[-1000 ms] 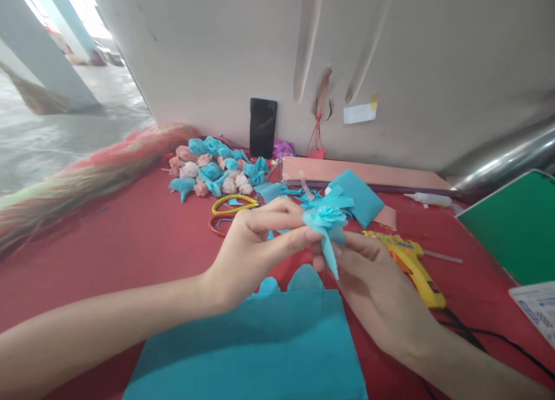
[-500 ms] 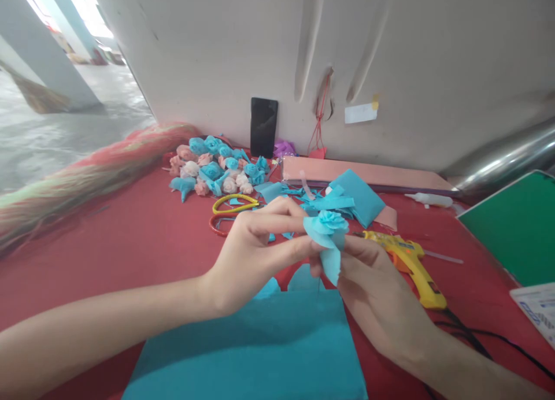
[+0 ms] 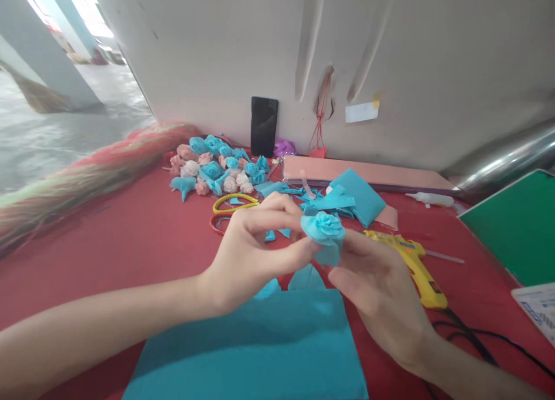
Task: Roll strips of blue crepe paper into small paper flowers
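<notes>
Above the table I hold a blue paper flower (image 3: pixel 324 229) with a ruffled, rose-like centre and a wider petal round its base. My left hand (image 3: pixel 260 244) pinches it from the left between thumb and fingers. From the right, my right hand (image 3: pixel 375 290) presses its fingers against the petal, with the thumb a little lower and apart from it; some fingertips are hidden behind the flower. Below lies a teal block or stack (image 3: pixel 251 348), with loose blue petal pieces (image 3: pixel 306 278) at its far edge.
Blue, pink and white paper flowers (image 3: pixel 211 170) are heaped at the back left. Scissors (image 3: pixel 235 203) with yellow and red handles lie beyond my left hand. A yellow glue gun (image 3: pixel 418 267) with a black cord lies at right. A phone (image 3: pixel 264 127) leans on the wall near blue paper scraps (image 3: pixel 359 197).
The petal that hung down below the flower is now folded up round its base. My right thumb has come away from the petal and the right hand has turned slightly.
</notes>
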`<action>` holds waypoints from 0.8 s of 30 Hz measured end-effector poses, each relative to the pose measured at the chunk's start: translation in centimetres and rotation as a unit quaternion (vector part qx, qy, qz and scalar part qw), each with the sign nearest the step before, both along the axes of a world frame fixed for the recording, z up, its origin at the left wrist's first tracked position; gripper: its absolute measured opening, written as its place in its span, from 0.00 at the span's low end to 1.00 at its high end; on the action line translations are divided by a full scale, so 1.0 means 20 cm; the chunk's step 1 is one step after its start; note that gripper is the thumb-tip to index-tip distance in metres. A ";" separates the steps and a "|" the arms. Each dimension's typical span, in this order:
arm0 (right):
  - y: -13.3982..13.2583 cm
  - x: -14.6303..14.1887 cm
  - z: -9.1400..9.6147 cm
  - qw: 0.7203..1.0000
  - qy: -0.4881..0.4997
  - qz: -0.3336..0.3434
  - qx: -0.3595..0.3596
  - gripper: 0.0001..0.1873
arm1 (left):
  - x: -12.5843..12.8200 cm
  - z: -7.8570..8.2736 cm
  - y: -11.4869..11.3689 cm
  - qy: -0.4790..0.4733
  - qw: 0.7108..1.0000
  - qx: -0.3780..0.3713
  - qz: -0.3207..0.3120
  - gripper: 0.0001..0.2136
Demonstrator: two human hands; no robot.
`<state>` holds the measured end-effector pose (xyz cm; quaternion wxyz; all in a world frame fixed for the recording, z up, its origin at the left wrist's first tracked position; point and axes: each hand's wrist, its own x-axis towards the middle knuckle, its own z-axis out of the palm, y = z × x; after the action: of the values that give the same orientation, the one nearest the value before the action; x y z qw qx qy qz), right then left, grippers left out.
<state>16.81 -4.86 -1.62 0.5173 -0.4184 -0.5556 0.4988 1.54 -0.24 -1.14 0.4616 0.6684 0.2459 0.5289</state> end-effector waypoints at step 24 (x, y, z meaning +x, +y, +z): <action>-0.01 0.02 -0.01 0.998 0.044 -0.004 -0.039 0.08 | -0.02 -0.02 0.03 -0.017 0.996 -0.059 -0.060 0.08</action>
<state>17.21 -5.06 -1.80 0.5265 -0.4186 -0.5105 0.5357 1.22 0.37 -1.46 0.5348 0.6447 0.2283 0.4963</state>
